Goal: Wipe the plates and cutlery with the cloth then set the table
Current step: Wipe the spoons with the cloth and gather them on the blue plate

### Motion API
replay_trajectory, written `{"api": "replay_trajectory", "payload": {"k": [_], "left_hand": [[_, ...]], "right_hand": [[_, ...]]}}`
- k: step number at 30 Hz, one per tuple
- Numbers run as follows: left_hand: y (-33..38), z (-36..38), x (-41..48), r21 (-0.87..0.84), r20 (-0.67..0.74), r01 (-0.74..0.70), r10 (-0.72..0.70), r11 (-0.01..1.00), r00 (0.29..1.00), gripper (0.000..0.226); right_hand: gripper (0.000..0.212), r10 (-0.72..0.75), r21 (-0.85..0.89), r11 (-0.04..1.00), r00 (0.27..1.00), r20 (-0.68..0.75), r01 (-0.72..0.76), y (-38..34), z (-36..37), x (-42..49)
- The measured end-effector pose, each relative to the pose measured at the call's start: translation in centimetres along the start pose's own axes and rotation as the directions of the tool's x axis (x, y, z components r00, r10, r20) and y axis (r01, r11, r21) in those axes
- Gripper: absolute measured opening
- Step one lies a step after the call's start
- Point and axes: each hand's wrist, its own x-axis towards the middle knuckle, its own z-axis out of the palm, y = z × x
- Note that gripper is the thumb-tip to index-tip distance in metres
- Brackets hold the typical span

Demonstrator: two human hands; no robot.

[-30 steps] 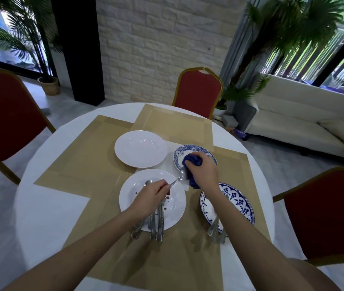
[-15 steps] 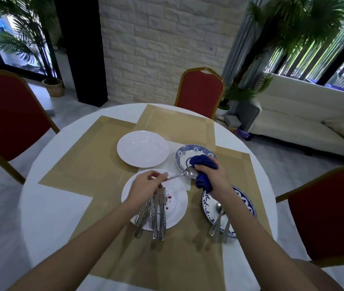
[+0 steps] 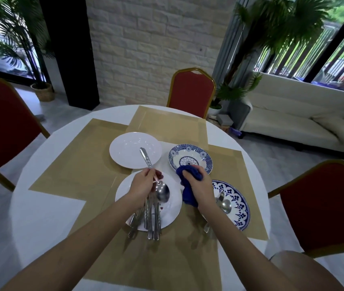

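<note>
spoon [image 3: 163, 193] over the near white plate [image 3: 174, 211], bowl down, handle tilted to the far side; left hand [image 3: 141, 185] pinches its neck. right hand [image 3: 200, 185] just to the right, fist closed on the bunched blue cloth [image 3: 189, 197]. best to wrap the cloth round the bowl, then draw it along the handle.

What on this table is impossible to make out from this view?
Head view:
Cutlery pile on the near white plate: pieces overlap and the left hand covers their tops, so the count is unclear.
Utensils on the large blue plate: mostly behind the right forearm.
Red specks on the near white plate: too small to identify.
Top of the blue cloth: bunched inside the right hand.
</note>
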Motion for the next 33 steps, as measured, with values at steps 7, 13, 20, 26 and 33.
{"api": "replay_trajectory", "payload": {"k": [7, 13, 20, 26, 33], "left_hand": [[-1.0, 1.6, -1.1, 0.337, 0.274, -0.167, 0.073, 0.926, 0.959, 0.025], [-0.7, 2.9, -1.7, 0.452, 0.304, -0.329, 0.204, 0.829, 0.931, 0.023], [-0.4, 2.7, -1.7, 0.457, 0.338, -0.346, 0.199, 0.820, 0.920, 0.026], [-0.1, 2.8, -2.4, 0.790, 0.324, -0.437, 0.311, 0.431, 0.893, 0.027], [0.2, 1.6, -1.7, 0.833, 0.338, -0.447, 0.341, 0.325, 0.877, 0.029]], "right_hand": [[0.014, -0.332, -0.424, 0.818, 0.920, 0.206, 0.390, -1.3, -0.9, 1.6], [0.028, -0.479, -0.656, 0.567, 0.847, 0.230, 0.499, -2.2, -2.1, 3.0], [0.031, -0.406, -0.540, 0.710, 0.890, 0.209, 0.451, -3.0, -1.7, 3.2], [0.031, -0.379, -0.580, 0.748, 0.925, 0.029, 0.325, -2.1, -1.0, 3.2], [0.039, -0.397, -0.703, 0.464, 0.836, 0.379, 0.539, -2.1, -2.1, 2.4]]}}
